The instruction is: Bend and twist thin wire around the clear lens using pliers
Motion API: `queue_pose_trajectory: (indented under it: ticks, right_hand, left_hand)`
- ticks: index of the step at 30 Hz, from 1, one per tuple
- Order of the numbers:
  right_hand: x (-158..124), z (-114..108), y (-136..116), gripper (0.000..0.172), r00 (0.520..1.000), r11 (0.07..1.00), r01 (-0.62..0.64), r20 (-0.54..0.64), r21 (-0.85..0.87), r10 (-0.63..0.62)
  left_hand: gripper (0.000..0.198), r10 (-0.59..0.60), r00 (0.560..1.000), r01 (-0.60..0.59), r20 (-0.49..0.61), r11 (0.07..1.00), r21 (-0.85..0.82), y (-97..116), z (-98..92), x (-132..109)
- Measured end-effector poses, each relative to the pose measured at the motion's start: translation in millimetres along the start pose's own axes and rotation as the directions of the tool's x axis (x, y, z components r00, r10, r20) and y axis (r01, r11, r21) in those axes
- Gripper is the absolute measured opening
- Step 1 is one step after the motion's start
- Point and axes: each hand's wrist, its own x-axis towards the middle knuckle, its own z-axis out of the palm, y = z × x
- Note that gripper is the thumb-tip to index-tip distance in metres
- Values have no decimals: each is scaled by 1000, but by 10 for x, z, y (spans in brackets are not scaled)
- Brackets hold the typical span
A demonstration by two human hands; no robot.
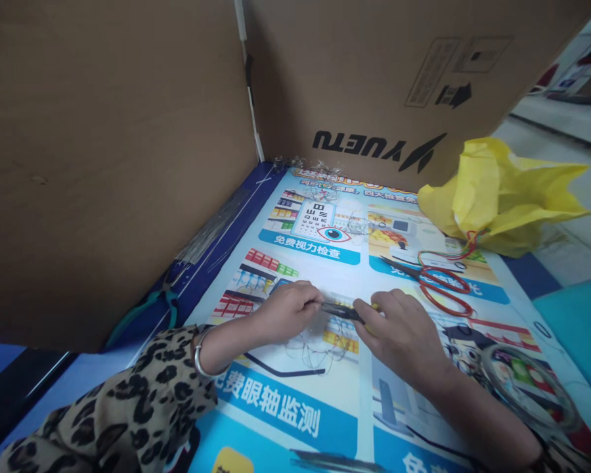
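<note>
My left hand is closed in a pinch at the left end of a small dark tool, with thin wire loops lying just below it on the printed poster. My right hand is wrapped round the tool's right end, where a bit of yellow handle shows. Both hands rest on the poster near its middle. A silver bangle sits on my left wrist, above a leopard-print sleeve.
Red-handled scissors lie right of the hands. A yellow plastic bag sits at back right. Cardboard walls close off left and back. Teal-handled pliers and straight wires lie along the left wall. A wire coil lies at right.
</note>
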Motion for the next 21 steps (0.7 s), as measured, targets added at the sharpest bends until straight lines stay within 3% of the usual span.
queue_pose_trajectory:
  ticks: [21]
  right_hand:
    - [-32, 39, -48, 13, 999, 999, -28, 42, 31, 27]
  left_hand:
    - [20, -7, 999, 8, 33, 999, -47, -38, -4, 8]
